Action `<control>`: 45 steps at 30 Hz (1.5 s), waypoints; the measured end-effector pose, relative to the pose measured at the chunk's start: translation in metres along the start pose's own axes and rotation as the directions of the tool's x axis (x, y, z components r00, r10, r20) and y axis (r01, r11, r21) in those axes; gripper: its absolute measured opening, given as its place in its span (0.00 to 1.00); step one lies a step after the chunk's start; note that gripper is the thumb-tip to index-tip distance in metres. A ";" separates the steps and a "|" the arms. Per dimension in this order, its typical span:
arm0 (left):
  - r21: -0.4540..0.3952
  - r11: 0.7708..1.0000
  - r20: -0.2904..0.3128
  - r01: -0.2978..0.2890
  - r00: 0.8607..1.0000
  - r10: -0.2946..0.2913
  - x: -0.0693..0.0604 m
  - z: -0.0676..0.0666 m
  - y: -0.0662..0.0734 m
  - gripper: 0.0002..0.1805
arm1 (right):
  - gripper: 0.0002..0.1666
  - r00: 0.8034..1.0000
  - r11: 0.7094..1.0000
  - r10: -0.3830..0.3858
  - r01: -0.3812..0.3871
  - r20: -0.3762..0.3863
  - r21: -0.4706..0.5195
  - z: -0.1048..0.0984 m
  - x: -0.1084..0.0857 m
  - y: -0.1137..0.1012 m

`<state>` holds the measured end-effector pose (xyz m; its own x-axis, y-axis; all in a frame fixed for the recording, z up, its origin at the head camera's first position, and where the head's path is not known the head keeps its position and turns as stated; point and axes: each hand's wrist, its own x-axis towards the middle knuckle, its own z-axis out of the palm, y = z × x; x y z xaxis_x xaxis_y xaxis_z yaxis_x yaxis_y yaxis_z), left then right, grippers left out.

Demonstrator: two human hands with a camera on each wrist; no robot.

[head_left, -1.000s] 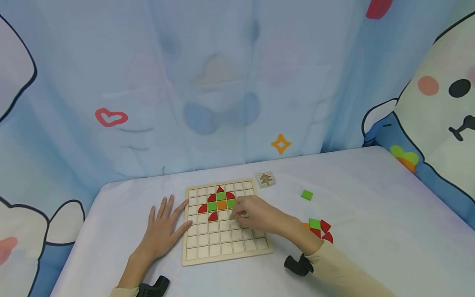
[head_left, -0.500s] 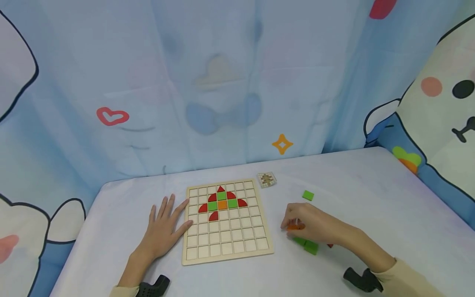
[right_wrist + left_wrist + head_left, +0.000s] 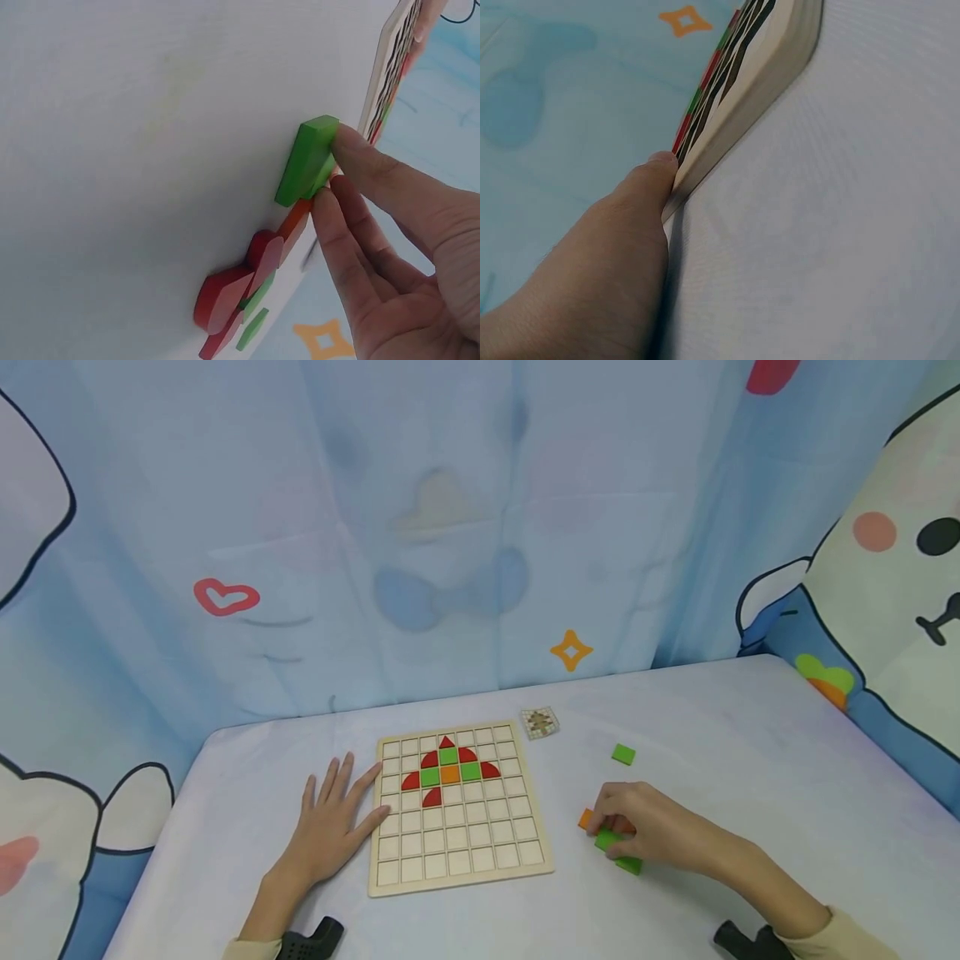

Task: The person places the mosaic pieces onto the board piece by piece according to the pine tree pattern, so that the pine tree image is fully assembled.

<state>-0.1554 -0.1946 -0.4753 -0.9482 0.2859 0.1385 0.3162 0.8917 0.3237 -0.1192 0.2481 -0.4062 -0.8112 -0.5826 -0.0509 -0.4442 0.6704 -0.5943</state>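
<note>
A wooden grid board (image 3: 423, 887) lies on the table, with red, green and orange tiles set in its upper half. My left hand (image 3: 322, 827) lies with spread fingers at its left side, index fingertip and thumb touching the edge; in the left wrist view the thumb (image 3: 641, 187) meets the frame. To the right of the board, my right hand (image 3: 660, 827) is over a group of loose tiles. Its thumb and fingers pinch a green square tile (image 3: 307, 161), near an orange tile (image 3: 586, 818) and another green tile (image 3: 628, 865). The hand hides some red tiles from the head view.
Red rounded tiles (image 3: 223, 300) lie close together beside the right hand. A separate green tile (image 3: 623, 753) lies farther back. A small patterned card (image 3: 539, 722) lies by the board's upper right corner. A curtain (image 3: 450, 635) hangs behind the table's far edge.
My right hand has left the board for the loose tiles at the right, and a red tile shows at the right end of the coloured row. The left hand has stayed in place.
</note>
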 end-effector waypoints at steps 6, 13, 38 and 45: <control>-0.004 1.000 -0.002 0.001 1.000 -0.001 0.000 0.001 0.000 0.39 | 0.17 0.999 0.999 0.041 -0.041 -0.004 0.008 0.000 0.001 -0.002; -0.007 1.000 -0.004 -0.004 1.000 0.004 0.000 0.001 0.001 0.39 | 0.17 0.998 0.998 0.067 -0.067 0.001 0.011 0.000 0.001 -0.003; -0.045 0.999 -0.004 -0.007 1.000 0.007 -0.001 -0.002 0.001 0.39 | 0.18 0.996 0.994 0.078 -0.081 0.038 0.078 -0.003 0.007 -0.008; -0.047 0.999 -0.007 -0.011 1.000 0.011 -0.001 -0.003 0.001 0.39 | 0.12 0.999 0.995 -0.049 0.051 -0.019 0.089 -0.005 0.030 -0.018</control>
<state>-0.1544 -0.1951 -0.4725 -0.9444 0.2934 0.1483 0.3280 0.8709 0.3659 -0.1375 0.2202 -0.3931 -0.7954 -0.6061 -0.0064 -0.4492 0.5966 -0.6651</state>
